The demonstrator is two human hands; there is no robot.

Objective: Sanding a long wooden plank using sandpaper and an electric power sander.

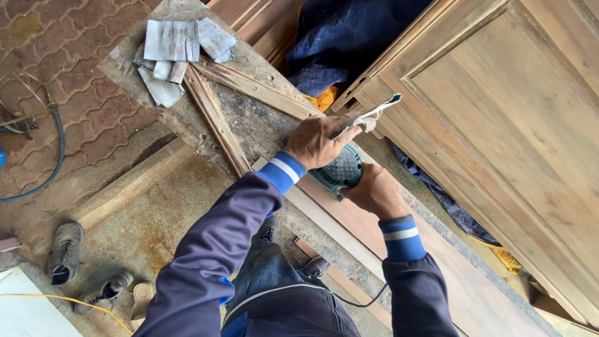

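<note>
Here both hands, left [319, 142] and right [374, 190], grip a teal, dimple-soled sander [340, 171] upturned.

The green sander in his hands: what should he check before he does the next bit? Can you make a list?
1. Right hand grips green sander: ok.
2. Left hand pinches sandpaper strip: ok.
3. Strip clamped flat on the base: cannot tell.
4. Sander switched off: cannot tell.
5. Black cord away from feet: not ok, it trails beside the legs.
6. Spare sandpaper sheets nearby on the workbench: ok.
</note>
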